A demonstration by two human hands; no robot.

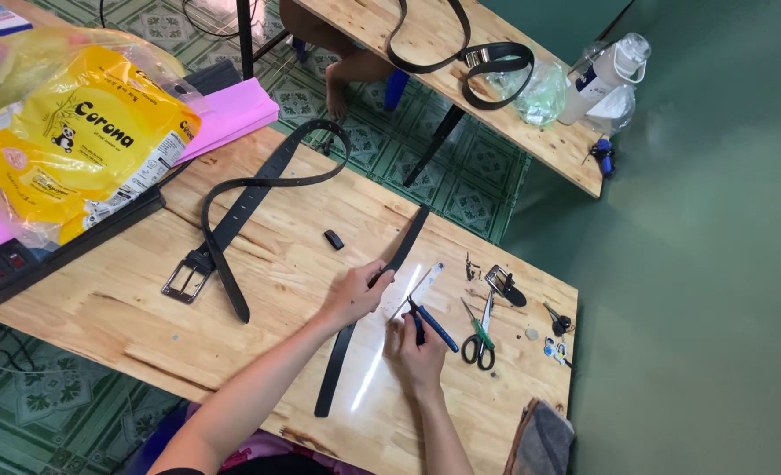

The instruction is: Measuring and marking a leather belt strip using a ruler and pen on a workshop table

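My left hand [357,292] rests on a straight black belt strap [335,371] that lies across the wooden table [258,325], fingers pinching its edge near the middle. My right hand [417,350] holds a blue-handled tool [432,324], with its tip close to a clear plastic ruler [418,286] beside the strap. A small black belt loop [334,239] lies just left of the strap. Further left, a second black belt with a metal buckle [188,274] is curled on the table.
Green-handled scissors [479,339], a loose buckle [500,283] and small hardware [556,324] lie right of my hands. A yellow plastic bag [73,141] and pink sheets [232,113] sit at the far left. Another table [549,141] behind holds a belt, bottle and a person's legs.
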